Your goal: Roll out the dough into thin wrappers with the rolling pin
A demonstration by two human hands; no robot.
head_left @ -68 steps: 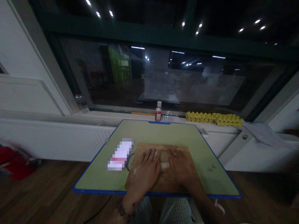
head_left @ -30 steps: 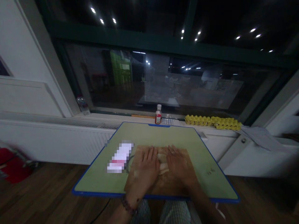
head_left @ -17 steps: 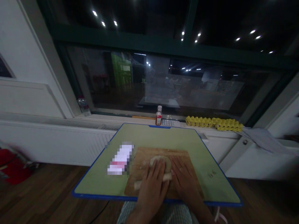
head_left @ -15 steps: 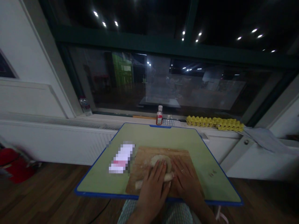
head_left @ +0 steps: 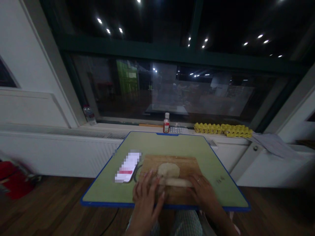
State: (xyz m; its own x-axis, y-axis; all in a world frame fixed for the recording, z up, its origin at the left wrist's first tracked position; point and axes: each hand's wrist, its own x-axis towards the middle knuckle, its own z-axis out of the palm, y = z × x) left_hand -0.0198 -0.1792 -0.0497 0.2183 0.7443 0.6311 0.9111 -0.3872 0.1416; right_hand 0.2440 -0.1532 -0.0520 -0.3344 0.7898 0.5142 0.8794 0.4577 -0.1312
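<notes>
A flattened round of dough [head_left: 168, 170] lies on a wooden cutting board [head_left: 188, 160]. Across the board, at the near edge of the dough, runs a pale rolling pin [head_left: 177, 182]. My left hand [head_left: 147, 190] is over the pin's left end, fingers on the far side and thumb on the near side; it is somewhat blurred. On the opposite end, my right hand [head_left: 203, 190] curls its fingers around the pin. Both ends of the pin are hidden under the hands.
The board rests on a green folding table [head_left: 157, 144] with a blue rim. Left of it lies a phone [head_left: 129, 167], its screen pixelated. On the windowsill stand a small red-labelled bottle [head_left: 166, 123], yellow egg trays [head_left: 222, 129] and a clear bottle [head_left: 89, 115].
My hands have moved apart, the left one leftward off the dough and the right one onto the pin's right end. The pin has shifted right and a little farther away; more dough shows.
</notes>
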